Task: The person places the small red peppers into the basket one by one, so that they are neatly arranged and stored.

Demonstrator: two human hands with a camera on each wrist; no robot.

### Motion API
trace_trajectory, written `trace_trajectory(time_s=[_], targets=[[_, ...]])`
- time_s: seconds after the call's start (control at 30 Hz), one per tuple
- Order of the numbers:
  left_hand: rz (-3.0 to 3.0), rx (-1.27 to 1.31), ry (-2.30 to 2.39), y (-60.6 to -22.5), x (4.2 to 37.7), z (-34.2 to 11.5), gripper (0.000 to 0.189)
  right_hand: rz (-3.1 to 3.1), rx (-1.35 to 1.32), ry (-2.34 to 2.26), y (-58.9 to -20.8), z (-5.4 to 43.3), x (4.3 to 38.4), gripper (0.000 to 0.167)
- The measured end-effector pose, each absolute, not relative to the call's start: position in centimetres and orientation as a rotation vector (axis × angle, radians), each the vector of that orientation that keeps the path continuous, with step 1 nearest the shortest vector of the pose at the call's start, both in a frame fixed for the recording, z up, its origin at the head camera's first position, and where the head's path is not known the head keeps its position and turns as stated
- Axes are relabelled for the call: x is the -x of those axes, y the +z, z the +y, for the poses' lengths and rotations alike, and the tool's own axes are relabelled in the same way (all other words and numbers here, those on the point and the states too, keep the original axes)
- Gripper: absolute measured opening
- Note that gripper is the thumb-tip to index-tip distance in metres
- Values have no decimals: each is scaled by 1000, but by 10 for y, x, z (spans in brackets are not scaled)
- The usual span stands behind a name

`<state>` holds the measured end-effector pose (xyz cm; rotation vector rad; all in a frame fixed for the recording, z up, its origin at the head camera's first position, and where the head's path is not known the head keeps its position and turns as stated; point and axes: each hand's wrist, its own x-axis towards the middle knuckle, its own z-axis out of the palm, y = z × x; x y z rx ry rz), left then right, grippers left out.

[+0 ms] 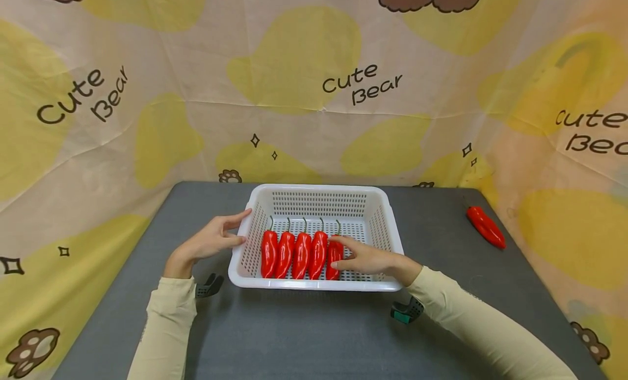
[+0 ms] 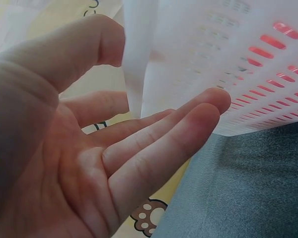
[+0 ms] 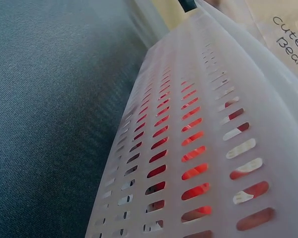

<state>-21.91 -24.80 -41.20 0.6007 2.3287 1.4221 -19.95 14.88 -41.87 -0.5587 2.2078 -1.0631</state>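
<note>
Several glossy red chili peppers (image 1: 301,255) with green stems lie side by side in a white perforated plastic basket (image 1: 314,284). My right hand (image 1: 368,258) reaches over the basket's right side and holds the rightmost pepper (image 1: 336,273) in the row, fingers near its stem end and thumb lower down. The basket wall hides most of this hand in the right wrist view. At the basket's left rim, my left hand (image 1: 211,239) touches the edge with thumb and index finger spread. Its other fingers (image 2: 154,158) extend straight along the outer wall in the left wrist view.
One more red chili pepper (image 1: 485,227) lies on the dark grey table (image 1: 304,336) at the far right. A yellow patterned cloth (image 1: 304,96) hangs behind and beside the table. Dark wrist devices (image 1: 210,286) show below both forearms.
</note>
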Motion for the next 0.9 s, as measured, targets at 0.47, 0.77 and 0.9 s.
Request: trace_trajectory(time_s=[0.47,0.77,0.9], targets=[[2335,-593,1419,-411,217,-246,77,2190,562,-1104,-419,150,199,74],[2329,-566,1423,-411,218,-248,77,2153,622,-1106,-419,150,201,71],[2324,-565,1428,-411,217,-248,77,2150,626,-1106,-419,150,201,71]])
